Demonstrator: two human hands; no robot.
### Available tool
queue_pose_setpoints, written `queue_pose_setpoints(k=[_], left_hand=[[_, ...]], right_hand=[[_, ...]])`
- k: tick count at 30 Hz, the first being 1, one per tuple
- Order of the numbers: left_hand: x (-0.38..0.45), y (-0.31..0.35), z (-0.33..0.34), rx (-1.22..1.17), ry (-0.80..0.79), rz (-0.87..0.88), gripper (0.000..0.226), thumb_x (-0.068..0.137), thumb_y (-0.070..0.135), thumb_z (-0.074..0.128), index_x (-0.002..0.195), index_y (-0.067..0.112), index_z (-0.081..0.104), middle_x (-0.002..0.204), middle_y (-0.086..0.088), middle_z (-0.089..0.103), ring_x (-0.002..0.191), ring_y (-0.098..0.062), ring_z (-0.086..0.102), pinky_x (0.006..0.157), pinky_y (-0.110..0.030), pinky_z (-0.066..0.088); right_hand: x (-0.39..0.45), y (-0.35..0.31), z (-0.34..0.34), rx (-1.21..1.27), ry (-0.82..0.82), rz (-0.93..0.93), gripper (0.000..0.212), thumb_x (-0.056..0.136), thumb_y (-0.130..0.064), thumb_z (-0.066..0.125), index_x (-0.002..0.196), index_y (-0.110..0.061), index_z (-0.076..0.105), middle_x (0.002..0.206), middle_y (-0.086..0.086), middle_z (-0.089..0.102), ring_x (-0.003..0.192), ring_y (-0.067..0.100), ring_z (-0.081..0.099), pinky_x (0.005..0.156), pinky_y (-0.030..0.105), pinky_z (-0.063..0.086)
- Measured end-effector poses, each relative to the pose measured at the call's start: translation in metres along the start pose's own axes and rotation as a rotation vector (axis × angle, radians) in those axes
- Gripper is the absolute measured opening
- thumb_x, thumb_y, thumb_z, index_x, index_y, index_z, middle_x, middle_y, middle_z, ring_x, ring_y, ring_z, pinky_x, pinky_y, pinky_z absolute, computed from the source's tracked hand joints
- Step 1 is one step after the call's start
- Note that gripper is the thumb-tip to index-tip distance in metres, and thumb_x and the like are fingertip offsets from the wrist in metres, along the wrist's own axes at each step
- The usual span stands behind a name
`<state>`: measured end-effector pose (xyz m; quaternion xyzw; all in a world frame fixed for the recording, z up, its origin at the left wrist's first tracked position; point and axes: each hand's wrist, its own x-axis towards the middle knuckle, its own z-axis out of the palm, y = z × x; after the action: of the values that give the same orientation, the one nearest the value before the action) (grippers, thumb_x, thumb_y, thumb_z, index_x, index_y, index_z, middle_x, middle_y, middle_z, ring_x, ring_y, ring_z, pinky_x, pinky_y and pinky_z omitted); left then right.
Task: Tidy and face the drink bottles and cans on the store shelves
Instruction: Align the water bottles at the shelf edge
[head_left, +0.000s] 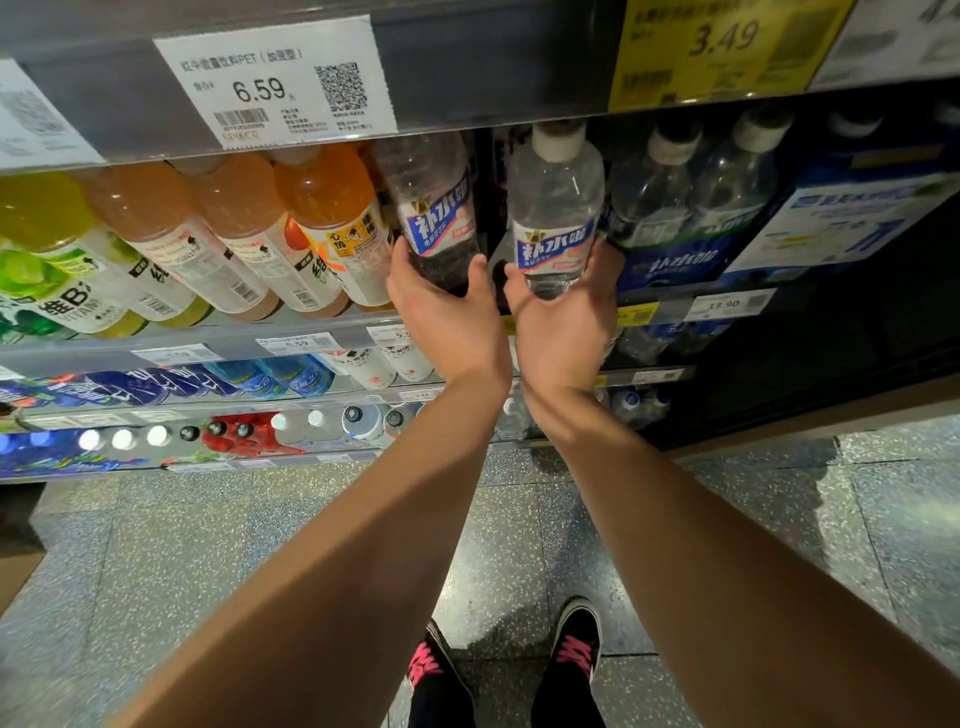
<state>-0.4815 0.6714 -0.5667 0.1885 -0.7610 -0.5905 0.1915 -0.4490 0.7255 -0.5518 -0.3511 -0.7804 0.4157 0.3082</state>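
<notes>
Hands cup clear bottles: left grip (441, 296) wraps one (436, 208), right grip (563, 306) another (556, 208).

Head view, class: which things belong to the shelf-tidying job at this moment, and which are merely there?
In the job:
left hand
right hand
left clear bottle
right clear bottle
orange drink bottles

Merely there:
6.59 price tag
yellow 3.49 tag
floor
shoes

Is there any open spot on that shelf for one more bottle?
One dark gap shows between the two clear bottles, left and right. Left of them the orange bottles stand packed; right of them, more clear bottles crowd together.
</notes>
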Motion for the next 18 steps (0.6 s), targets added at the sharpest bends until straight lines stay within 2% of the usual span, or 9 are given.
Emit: queue_pose_setpoints(k=[2,5,7,10,12,15,18], left_hand=[[-0.002,0.004,0.006,0.018,0.027,0.01,0.078,0.076,0.015,0.084,0.143,0.004,0.045,0.137,-0.01,0.051,0.132,-0.024,0.05,0.109,-0.02,0.036],[-0.005,0.012,0.016,0.045,0.065,-0.009,0.087,0.071,0.018,0.088,0.144,0.004,0.043,0.138,-0.011,0.048,0.131,-0.022,0.047,0.097,-0.01,0.029],[-0.004,0.018,0.021,0.082,0.106,-0.022,0.087,0.069,0.021,0.09,0.141,0.006,0.045,0.134,-0.009,0.05,0.126,-0.022,0.05,0.091,-0.012,0.031],[0.001,0.019,0.024,0.129,0.138,-0.024,0.08,0.068,0.023,0.09,0.135,0.011,0.049,0.129,-0.004,0.058,0.12,-0.022,0.057,0.095,-0.03,0.044],[0.003,0.019,0.024,0.132,0.14,-0.03,0.072,0.068,0.022,0.088,0.13,0.014,0.05,0.121,0.0,0.065,0.11,-0.02,0.062,0.093,-0.034,0.049],[0.004,0.019,0.017,0.131,0.098,-0.034,0.067,0.068,0.022,0.085,0.126,0.017,0.051,0.112,0.005,0.068,0.102,-0.016,0.065,0.085,-0.024,0.046],[0.007,0.011,0.002,0.111,0.001,0.013,0.066,0.067,0.022,0.086,0.123,0.018,0.052,0.101,0.016,0.064,0.094,-0.007,0.064,0.081,-0.015,0.047]], right_hand=[[0.001,0.002,-0.002,0.021,0.024,0.001,0.069,0.069,-0.031,0.088,0.12,0.001,0.056,0.108,0.017,0.07,0.092,0.035,0.07,0.071,0.028,0.044],[0.005,0.003,-0.004,-0.017,0.011,-0.042,0.071,0.069,-0.037,0.088,0.121,0.001,0.058,0.108,0.015,0.07,0.091,0.034,0.071,0.07,0.03,0.046],[0.008,0.004,-0.007,-0.055,-0.009,-0.076,0.073,0.07,-0.04,0.087,0.124,-0.001,0.057,0.11,0.014,0.071,0.091,0.033,0.072,0.069,0.034,0.052],[0.01,0.005,-0.009,-0.032,-0.073,-0.058,0.075,0.073,-0.04,0.085,0.131,-0.004,0.054,0.113,0.012,0.072,0.096,0.033,0.071,0.074,0.035,0.054],[0.01,0.005,-0.009,-0.01,-0.077,-0.044,0.075,0.073,-0.039,0.086,0.132,-0.004,0.054,0.111,0.012,0.073,0.096,0.032,0.071,0.076,0.035,0.053],[0.01,0.003,-0.008,-0.025,-0.099,-0.026,0.079,0.075,-0.042,0.084,0.136,-0.006,0.05,0.114,0.013,0.072,0.1,0.032,0.07,0.079,0.035,0.053],[0.012,0.006,-0.009,-0.041,-0.126,-0.043,0.08,0.078,-0.042,0.082,0.139,-0.005,0.048,0.118,0.014,0.071,0.103,0.032,0.069,0.081,0.034,0.053]])
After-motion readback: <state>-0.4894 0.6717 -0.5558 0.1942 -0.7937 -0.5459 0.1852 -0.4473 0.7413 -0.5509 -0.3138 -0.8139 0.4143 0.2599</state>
